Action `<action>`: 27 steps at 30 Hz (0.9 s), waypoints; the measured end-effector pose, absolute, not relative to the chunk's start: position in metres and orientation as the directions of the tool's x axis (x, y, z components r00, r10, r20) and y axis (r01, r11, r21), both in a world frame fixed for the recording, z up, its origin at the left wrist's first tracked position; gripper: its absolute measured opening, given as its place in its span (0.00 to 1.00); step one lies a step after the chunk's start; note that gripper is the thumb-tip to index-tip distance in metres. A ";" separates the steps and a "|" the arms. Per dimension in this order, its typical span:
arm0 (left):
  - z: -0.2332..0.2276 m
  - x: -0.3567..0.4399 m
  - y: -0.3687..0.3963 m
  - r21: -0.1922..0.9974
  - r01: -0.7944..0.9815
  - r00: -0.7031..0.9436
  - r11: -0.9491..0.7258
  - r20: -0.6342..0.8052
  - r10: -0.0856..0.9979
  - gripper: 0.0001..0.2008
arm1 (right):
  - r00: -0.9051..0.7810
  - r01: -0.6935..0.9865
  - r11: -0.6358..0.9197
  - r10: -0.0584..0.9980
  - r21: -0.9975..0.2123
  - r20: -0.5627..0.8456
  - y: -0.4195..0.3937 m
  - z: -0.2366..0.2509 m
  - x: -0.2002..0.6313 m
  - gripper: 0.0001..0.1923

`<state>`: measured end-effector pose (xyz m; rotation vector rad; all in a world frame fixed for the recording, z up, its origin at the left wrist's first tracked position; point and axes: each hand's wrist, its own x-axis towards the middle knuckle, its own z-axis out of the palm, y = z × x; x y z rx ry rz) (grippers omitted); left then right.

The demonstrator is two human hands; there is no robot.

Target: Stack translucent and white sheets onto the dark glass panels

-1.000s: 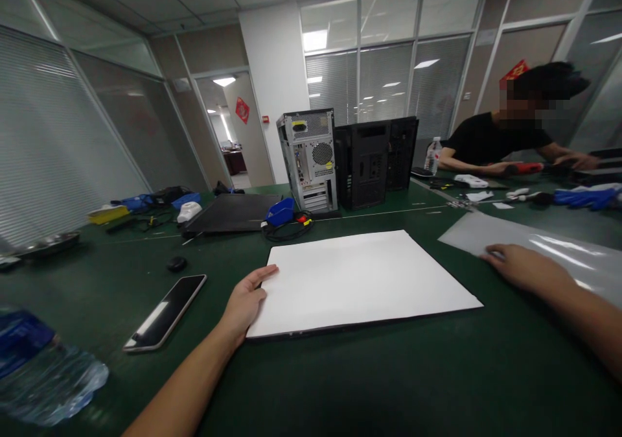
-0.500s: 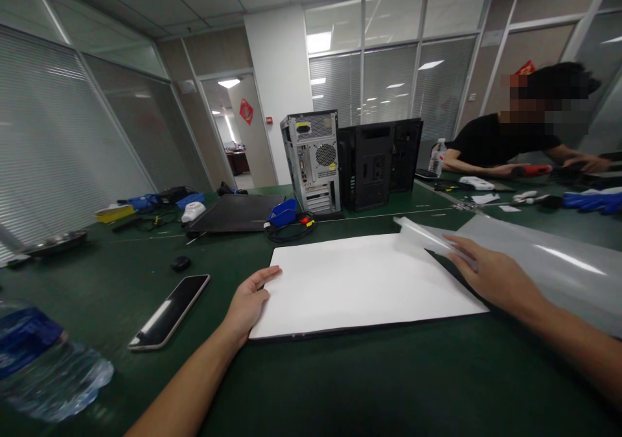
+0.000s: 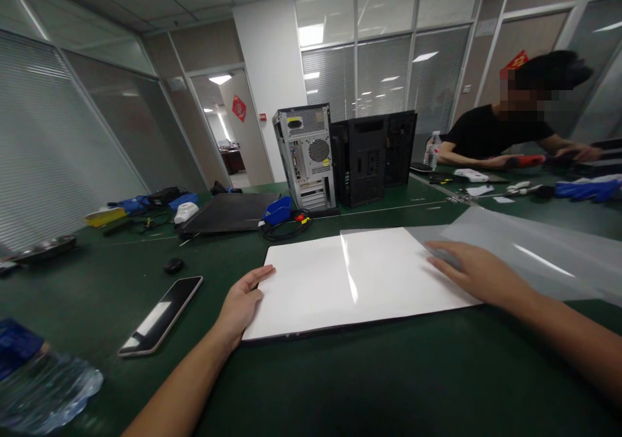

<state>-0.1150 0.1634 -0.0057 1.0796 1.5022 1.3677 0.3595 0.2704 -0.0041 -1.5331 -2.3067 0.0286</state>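
1. The left hand (image 3: 241,302) lies open, fingers flat against the left edge of the white panel (image 3: 311,288), which rests flat on the green table (image 3: 369,385).
2. The right hand (image 3: 473,271) lies open, palm down on the clear film sheet (image 3: 515,246), pressing it over the panel's right part.
3. Progress, as judged: the film covers roughly the right half of the panel; the left half is bare (the rest trails off to the right).
4. Count: one panel, one film sheet, one phone (image 3: 162,316), three computer cases (image 3: 347,155), one co-worker (image 3: 500,135) well apart.
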 end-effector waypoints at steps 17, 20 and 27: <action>0.002 -0.110 0.160 0.995 0.080 -0.328 0.065 -0.035 0.944 0.31 | -0.233 0.934 0.286 0.942 -0.216 0.240 0.281 -0.016 0.364 0.30; 0.003 -0.108 0.159 0.993 0.064 -0.336 0.099 -0.072 0.939 0.31 | -0.245 0.927 0.290 0.949 -0.238 0.200 0.279 -0.014 0.365 0.30; 0.002 -0.109 0.158 0.992 0.079 -0.335 0.100 -0.069 0.940 0.28 | -0.234 0.893 0.303 0.944 -0.333 0.233 0.274 -0.003 0.357 0.29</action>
